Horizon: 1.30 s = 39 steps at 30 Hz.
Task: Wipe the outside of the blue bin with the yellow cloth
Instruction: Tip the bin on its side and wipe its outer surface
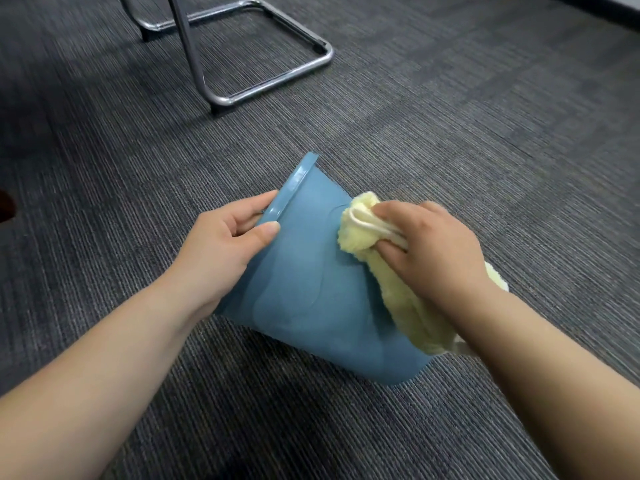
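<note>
Fingers (394, 211) of right hand (426, 244) bunched round yellow cloth (358, 237), pressed on side wall of blue bin (304, 282) — tipped sideways over carpet (450, 133), left hand (221, 237) gripping its rim — wiping judged part-done, lower wall and hidden sides yet to cover.

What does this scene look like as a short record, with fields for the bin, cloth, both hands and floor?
bin: blue bin, tilted, rim toward upper left
cloth: yellow cloth, bunched against the bin's outer wall
left: left hand grips the bin's rim
right: right hand holds the cloth, pressing it on the bin
floor: grey carpet, metal chair frame behind
</note>
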Available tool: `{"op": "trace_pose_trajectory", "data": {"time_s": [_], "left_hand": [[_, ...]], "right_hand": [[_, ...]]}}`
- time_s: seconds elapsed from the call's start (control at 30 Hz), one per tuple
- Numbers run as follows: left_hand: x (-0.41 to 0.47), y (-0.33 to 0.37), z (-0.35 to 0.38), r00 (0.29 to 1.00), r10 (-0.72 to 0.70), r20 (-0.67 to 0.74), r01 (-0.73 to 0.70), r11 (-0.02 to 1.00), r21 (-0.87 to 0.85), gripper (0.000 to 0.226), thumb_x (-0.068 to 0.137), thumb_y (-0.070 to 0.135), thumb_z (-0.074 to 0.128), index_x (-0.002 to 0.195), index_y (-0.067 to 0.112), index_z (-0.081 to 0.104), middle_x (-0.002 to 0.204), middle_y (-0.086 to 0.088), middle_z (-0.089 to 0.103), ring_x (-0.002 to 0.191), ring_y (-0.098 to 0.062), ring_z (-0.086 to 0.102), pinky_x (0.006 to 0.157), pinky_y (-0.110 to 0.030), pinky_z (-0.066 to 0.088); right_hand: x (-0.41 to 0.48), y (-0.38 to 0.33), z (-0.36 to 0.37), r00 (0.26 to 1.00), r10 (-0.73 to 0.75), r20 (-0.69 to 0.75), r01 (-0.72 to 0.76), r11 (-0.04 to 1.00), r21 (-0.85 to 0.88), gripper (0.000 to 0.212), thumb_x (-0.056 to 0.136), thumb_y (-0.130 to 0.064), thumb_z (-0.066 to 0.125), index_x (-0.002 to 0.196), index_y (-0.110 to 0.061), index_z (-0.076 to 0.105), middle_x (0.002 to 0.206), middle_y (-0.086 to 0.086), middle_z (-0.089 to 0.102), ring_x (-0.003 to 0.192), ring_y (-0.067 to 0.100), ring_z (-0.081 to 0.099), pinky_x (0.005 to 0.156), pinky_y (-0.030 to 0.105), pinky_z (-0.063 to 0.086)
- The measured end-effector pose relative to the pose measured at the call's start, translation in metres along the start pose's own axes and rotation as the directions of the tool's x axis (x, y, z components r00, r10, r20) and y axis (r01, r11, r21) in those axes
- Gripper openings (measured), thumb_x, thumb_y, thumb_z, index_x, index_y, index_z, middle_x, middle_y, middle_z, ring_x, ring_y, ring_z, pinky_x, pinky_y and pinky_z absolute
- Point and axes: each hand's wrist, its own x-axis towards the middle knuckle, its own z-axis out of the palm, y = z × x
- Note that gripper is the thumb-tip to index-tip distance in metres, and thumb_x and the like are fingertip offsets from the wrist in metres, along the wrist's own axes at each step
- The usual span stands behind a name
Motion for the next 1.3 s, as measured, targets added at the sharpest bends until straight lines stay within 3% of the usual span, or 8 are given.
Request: {"op": "trace_pose_trajectory", "data": {"time_s": [0.07,0.3,0.53,0.8,0.97,1.07,1.17,1.3], "left_hand": [[-0.002,-0.001,0.0,1.0,0.008,-0.015,-0.008,1.0,0.0,0.036,0.085,0.007,0.051,0.094,0.041,0.06,0.08,0.026,0.07,0.082,0.003,0.065,0.073,-0.014,0.052],[-0.001,-0.004,0.0,0.997,0.003,-0.075,-0.006,0.999,-0.034,0.035,0.085,0.006,0.051,0.091,0.04,0.059,0.073,0.028,0.069,0.076,0.006,0.065,0.061,-0.01,0.05],[-0.003,-0.006,0.001,0.994,-0.038,-0.103,0.025,0.992,-0.126,0.032,0.085,0.003,0.048,0.092,0.032,0.059,0.068,0.025,0.07,0.069,0.005,0.065,0.055,-0.009,0.048],[-0.001,-0.007,0.0,0.985,-0.093,-0.147,0.068,0.984,-0.165,0.03,0.085,0.002,0.048,0.099,0.027,0.058,0.074,0.016,0.071,0.067,0.003,0.066,0.054,-0.011,0.049],[0.0,-0.008,-0.003,0.974,-0.128,-0.186,0.093,0.978,-0.184,0.033,0.085,0.003,0.048,0.113,0.019,0.054,0.091,0.006,0.064,0.066,0.003,0.065,0.055,-0.011,0.05],[0.001,-0.01,-0.006,0.968,-0.138,-0.208,0.1,0.978,-0.184,0.033,0.086,0.002,0.048,0.113,0.02,0.053,0.091,0.005,0.063,0.065,0.004,0.065,0.054,-0.01,0.049],[0.001,-0.011,-0.006,0.964,-0.137,-0.229,0.099,0.98,-0.172,0.032,0.085,0.001,0.048,0.11,0.021,0.054,0.089,0.006,0.063,0.064,0.004,0.065,0.053,-0.01,0.048],[0.002,-0.012,-0.007,0.956,-0.177,-0.235,0.137,0.975,-0.177,0.032,0.086,0.003,0.049,0.114,0.017,0.055,0.09,0.006,0.063,0.065,0.004,0.065,0.054,-0.011,0.049]], "right_hand": [[-0.004,0.007,0.0,0.999,0.029,0.018,-0.028,0.999,-0.039,0.028,0.077,-0.024,0.058,0.105,-0.022,0.055,0.098,-0.003,0.065,0.09,0.024,0.047,0.06,0.03,0.029],[-0.028,-0.023,0.001,0.968,-0.231,0.101,0.224,0.971,0.083,0.023,0.065,-0.022,0.058,0.088,-0.02,0.062,0.08,-0.005,0.07,0.07,0.026,0.057,0.052,0.033,0.045],[-0.013,0.01,0.006,0.999,0.019,0.031,-0.018,1.0,-0.016,0.028,0.078,-0.024,0.059,0.105,-0.021,0.055,0.1,-0.002,0.065,0.091,0.025,0.047,0.062,0.033,0.034],[-0.028,-0.015,0.007,0.967,-0.241,0.083,0.235,0.969,0.077,0.026,0.063,-0.023,0.058,0.088,-0.019,0.064,0.084,-0.004,0.072,0.068,0.027,0.057,0.053,0.034,0.048],[-0.027,0.02,0.005,0.998,-0.006,0.061,0.009,0.999,-0.047,0.026,0.073,-0.024,0.064,0.099,-0.018,0.06,0.099,-0.001,0.068,0.085,0.028,0.05,0.061,0.034,0.04],[-0.037,0.022,0.005,0.993,-0.101,0.054,0.107,0.984,-0.14,0.029,0.06,-0.015,0.076,0.087,-0.013,0.064,0.088,0.003,0.072,0.067,0.031,0.056,0.052,0.034,0.047],[-0.045,0.016,0.009,0.981,-0.184,0.061,0.188,0.98,-0.068,0.033,0.054,-0.013,0.079,0.083,-0.015,0.065,0.083,0.0,0.073,0.058,0.028,0.056,0.048,0.031,0.049],[-0.042,0.028,0.008,0.998,-0.025,0.05,0.025,1.0,-0.015,0.028,0.066,-0.018,0.071,0.093,-0.016,0.062,0.088,0.001,0.071,0.074,0.031,0.055,0.056,0.035,0.044]]}}
